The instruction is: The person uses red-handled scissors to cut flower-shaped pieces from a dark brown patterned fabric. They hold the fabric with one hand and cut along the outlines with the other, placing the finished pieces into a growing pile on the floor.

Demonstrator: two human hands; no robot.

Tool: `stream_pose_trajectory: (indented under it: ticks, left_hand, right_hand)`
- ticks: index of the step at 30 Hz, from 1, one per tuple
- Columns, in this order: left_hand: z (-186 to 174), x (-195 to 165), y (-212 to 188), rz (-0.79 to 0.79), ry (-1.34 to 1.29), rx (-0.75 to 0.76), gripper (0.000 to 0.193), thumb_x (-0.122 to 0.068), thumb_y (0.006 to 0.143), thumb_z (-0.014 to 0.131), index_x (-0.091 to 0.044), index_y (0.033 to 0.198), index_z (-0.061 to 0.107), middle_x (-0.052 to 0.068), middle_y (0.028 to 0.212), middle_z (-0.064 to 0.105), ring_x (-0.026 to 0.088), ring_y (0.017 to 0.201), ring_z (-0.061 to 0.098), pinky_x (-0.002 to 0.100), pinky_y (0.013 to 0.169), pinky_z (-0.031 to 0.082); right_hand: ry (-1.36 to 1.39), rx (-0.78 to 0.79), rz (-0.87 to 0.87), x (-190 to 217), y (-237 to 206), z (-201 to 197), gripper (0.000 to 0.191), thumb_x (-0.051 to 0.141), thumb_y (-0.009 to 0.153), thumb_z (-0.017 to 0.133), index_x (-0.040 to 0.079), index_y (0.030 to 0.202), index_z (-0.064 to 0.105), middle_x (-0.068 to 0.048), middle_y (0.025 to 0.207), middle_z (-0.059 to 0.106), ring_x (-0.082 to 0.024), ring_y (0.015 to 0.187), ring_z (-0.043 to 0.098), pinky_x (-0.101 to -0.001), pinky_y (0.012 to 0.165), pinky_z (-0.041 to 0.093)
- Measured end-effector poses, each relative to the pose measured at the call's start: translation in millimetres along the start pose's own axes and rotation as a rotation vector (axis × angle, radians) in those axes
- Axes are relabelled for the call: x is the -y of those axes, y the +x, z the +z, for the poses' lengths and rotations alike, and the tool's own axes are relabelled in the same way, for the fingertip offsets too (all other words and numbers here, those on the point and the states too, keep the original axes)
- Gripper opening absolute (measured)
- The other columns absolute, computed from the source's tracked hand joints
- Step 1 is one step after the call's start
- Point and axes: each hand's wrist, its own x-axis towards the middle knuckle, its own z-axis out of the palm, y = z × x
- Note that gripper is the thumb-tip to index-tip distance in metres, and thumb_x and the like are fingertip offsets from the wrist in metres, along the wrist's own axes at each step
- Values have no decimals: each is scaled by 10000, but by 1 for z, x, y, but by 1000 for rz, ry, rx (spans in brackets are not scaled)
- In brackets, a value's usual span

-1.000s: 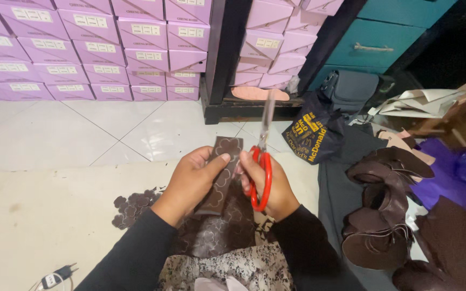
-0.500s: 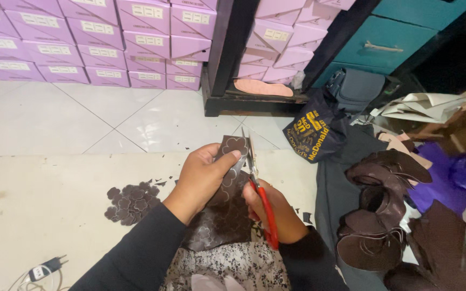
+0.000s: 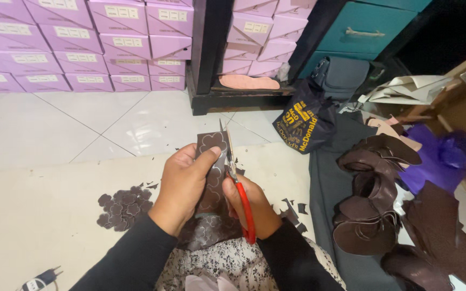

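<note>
My left hand [image 3: 182, 183] grips a strip of dark brown leather [image 3: 211, 148] marked with flower outlines, thumb pressed on its upper part. My right hand [image 3: 254, 207] holds red-handled scissors [image 3: 238, 186], blades pointing up along the strip's right edge near its top. The strip's lower part hangs down over my lap between my wrists. Both sleeves are black.
A pile of cut brown flower shapes [image 3: 120, 207] lies on the cream mat at left. Brown leather pieces [image 3: 373, 199] and purple fabric [image 3: 438, 159] lie at right. A dark printed bag [image 3: 300, 126] stands ahead, stacked lilac boxes [image 3: 82, 43] behind. A cable plug [image 3: 39, 280] lies at bottom left.
The scissors have come down from upright beside the strip and now cut along its right edge. My left hand shifted slightly higher on the leather.
</note>
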Motion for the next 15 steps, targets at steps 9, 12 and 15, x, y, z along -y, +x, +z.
stream_pose_trajectory:
  ticks: [9,12,15]
  left_hand:
    - [2,-3,-3,-21,4,-49,173,-129,942,649,22,1002,708,54,824,727,89,648,632,241,584,510]
    - [2,-1,-2,-10,-13,-50,177,-126,937,650,23,1015,706,51,829,730,83,656,639,235,593,516]
    - [2,-1,-1,-4,9,-74,183,-129,943,656,34,1014,705,56,814,720,89,633,621,241,573,501]
  right_hand:
    - [-2,-9,21,5,-1,0,448,513,1006,504,102,830,524,17,624,493,-83,530,473,-246,493,421]
    - [15,-12,37,3,-1,1,461,515,1008,495,104,801,520,21,607,489,-82,508,475,-245,465,399]
    - [61,-24,50,3,0,5,465,521,1008,494,107,798,522,21,595,483,-80,487,456,-241,444,375]
